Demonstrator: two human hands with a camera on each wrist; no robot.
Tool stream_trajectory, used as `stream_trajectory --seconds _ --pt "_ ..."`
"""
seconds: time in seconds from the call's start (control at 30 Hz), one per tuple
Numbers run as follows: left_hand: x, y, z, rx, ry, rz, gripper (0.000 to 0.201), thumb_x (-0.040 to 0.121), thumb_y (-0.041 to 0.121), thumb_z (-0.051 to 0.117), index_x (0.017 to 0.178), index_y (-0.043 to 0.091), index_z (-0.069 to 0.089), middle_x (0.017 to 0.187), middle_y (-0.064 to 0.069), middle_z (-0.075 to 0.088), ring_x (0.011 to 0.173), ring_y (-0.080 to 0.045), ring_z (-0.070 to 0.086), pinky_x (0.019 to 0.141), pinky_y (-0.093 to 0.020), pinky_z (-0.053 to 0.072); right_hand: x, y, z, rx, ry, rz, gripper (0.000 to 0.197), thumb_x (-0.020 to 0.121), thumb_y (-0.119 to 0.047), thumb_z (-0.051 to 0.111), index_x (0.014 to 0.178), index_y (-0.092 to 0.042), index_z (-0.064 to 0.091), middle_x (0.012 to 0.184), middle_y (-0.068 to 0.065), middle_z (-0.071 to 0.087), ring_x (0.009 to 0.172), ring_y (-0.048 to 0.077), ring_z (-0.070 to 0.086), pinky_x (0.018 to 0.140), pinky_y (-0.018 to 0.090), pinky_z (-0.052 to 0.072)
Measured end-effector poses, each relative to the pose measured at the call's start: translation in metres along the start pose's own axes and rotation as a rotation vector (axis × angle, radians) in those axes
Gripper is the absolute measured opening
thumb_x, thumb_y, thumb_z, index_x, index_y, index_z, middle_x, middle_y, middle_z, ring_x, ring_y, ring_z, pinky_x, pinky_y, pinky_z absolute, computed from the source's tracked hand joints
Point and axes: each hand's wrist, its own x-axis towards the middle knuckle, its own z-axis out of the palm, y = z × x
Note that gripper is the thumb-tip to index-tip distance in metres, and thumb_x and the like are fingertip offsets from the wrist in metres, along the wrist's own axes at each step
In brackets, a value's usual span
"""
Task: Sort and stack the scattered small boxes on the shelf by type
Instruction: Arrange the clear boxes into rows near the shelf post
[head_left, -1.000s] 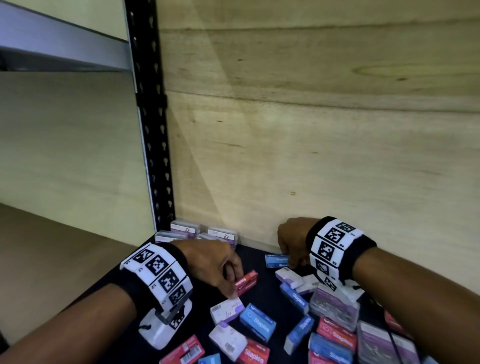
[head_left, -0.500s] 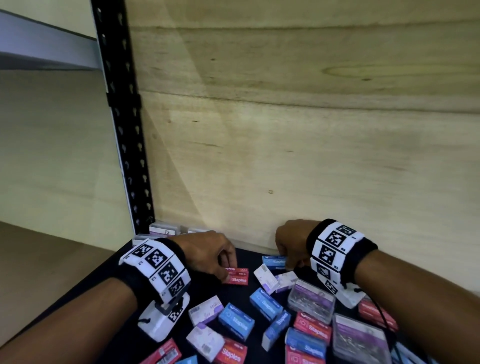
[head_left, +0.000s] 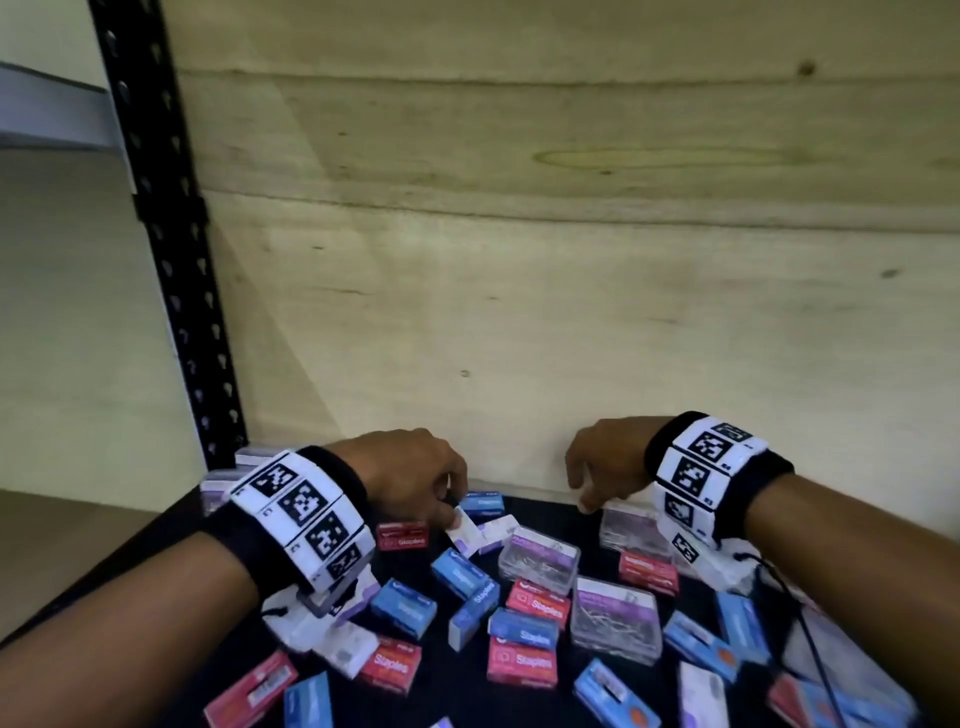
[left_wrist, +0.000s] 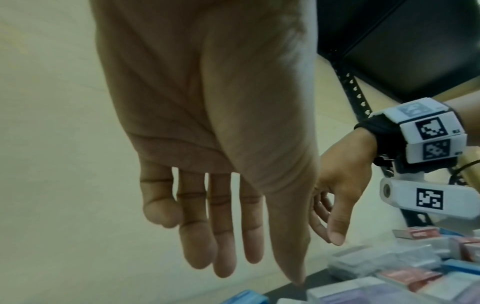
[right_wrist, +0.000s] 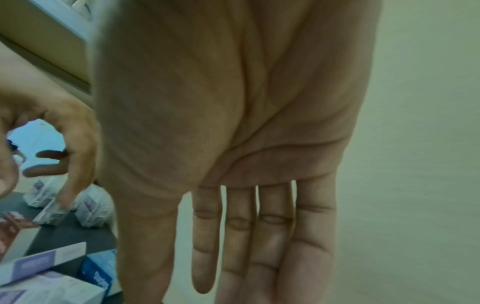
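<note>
Small red, blue and white-purple boxes lie scattered on the black shelf (head_left: 447, 693). My left hand (head_left: 449, 512) reaches down at the back with its fingers relaxed, a fingertip touching a white-purple box (head_left: 465, 531). A red staples box (head_left: 402, 536) lies flat just left of it, and a blue box (head_left: 483, 503) sits behind. In the left wrist view my left hand (left_wrist: 259, 275) has straight fingers and holds nothing. My right hand (head_left: 584, 493) hovers over a clear box (head_left: 626, 525), with its palm empty in the right wrist view (right_wrist: 233, 288).
The plywood back wall (head_left: 571, 312) stands close behind both hands. A black perforated post (head_left: 171, 260) rises at the left. White-purple boxes (head_left: 223, 483) are stacked in the back left corner. Clear boxes of clips (head_left: 540, 558) (head_left: 615, 621) sit mid-shelf among the small ones.
My left hand set down the red box, let go, and moved right to the white-purple box. My right hand left the blue box and moved right.
</note>
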Motion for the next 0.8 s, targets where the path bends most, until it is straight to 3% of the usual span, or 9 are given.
stream_trajectory --seconds 0.17,0.33,0.43,0.57,0.63,0.8 --pt "0.018 0.043 0.007 0.038 -0.075 0.096 0.045 0.09 0.053 0.06 0.128 0.03 0.058 0.122 0.006 0.06 0.106 -0.016 0.058 0.09 -0.033 0.048 -0.027 0.02 0.018 0.075 -0.047 0.023 0.035 0.082 -0.052 0.071 0.106 -0.026 0.069 0.095 -0.004 0.073 0.09 0.018 0.067 0.085 0.033 0.053" --pt "0.03 0.064 0.015 0.045 -0.113 0.119 0.051 0.095 0.043 0.056 0.142 0.025 0.049 0.139 0.004 0.052 0.124 -0.017 0.051 0.099 -0.03 0.042 -0.055 0.014 0.033 0.159 -0.096 -0.051 0.045 0.076 -0.062 0.072 0.103 -0.027 0.069 0.094 -0.012 0.065 0.091 0.014 0.061 0.087 0.034 0.051" --pt "0.03 0.068 0.015 0.056 -0.138 0.103 0.05 0.095 0.041 0.057 0.141 0.022 0.05 0.14 0.003 0.051 0.124 -0.019 0.051 0.102 -0.034 0.043 -0.066 0.007 0.039 0.162 -0.122 -0.082 0.056 0.074 -0.065 0.072 0.111 -0.024 0.068 0.098 -0.012 0.064 0.09 0.011 0.057 0.085 0.032 0.048" --pt "0.028 0.068 0.016 0.045 -0.148 0.088 0.044 0.093 0.042 0.059 0.133 0.023 0.056 0.137 0.004 0.052 0.121 -0.018 0.051 0.102 -0.037 0.042 -0.067 0.002 0.05 0.162 -0.17 -0.093 0.057 0.07 -0.065 0.076 0.107 -0.022 0.071 0.102 -0.005 0.071 0.086 0.013 0.06 0.085 0.035 0.052" --pt "0.026 0.068 0.014 0.015 -0.14 0.052 0.044 0.091 0.042 0.064 0.13 0.024 0.055 0.131 0.005 0.052 0.116 -0.017 0.052 0.097 -0.034 0.042 -0.066 0.001 0.053 0.165 -0.171 -0.074 0.057 0.068 -0.063 0.079 0.105 -0.02 0.07 0.101 -0.002 0.071 0.084 0.015 0.061 0.084 0.037 0.053" --pt "0.027 0.069 0.015 -0.071 -0.13 0.022 0.041 0.085 0.037 0.072 0.119 0.025 0.051 0.11 0.009 0.054 0.084 -0.009 0.052 0.067 -0.025 0.038 -0.069 0.002 0.053 0.214 -0.194 -0.064 0.058 0.069 -0.053 0.083 0.11 -0.016 0.064 0.106 0.0 0.07 0.085 0.015 0.059 0.071 0.03 0.048"
